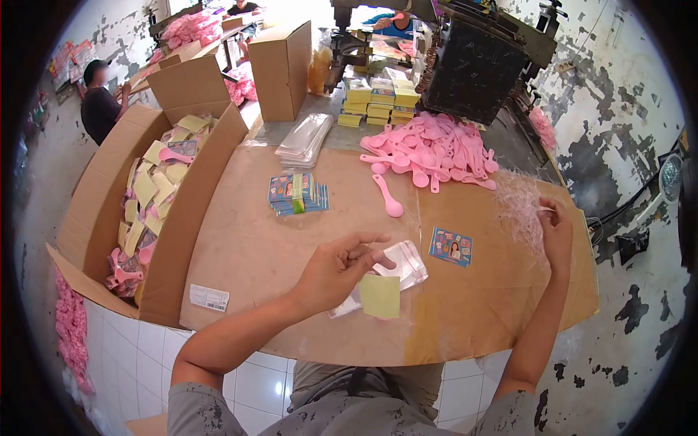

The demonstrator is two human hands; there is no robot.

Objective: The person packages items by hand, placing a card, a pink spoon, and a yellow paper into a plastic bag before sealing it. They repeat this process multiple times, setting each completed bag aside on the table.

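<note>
My left hand (345,267) is over the middle of the cardboard-covered table, fingers bent and apart, holding nothing I can see. Just below its fingertips lies a yellow-green card (380,296) on clear plastic bags (408,263). My right hand (555,227) is at the right, its fingers pinched beside a heap of clear plastic strips (520,211); what they hold is too small to name. Between the hands lies a blue printed card (451,247). A single pink spoon (387,196) rests in front of a pile of pink spoons (436,149).
An open carton (185,240) of packed spoons and cards stands left. Card stacks (294,192), more plastic bags (305,139) and a white label (209,298) lie on the table. Behind are yellow card stacks (378,98), a black machine (472,65) and a person (102,105).
</note>
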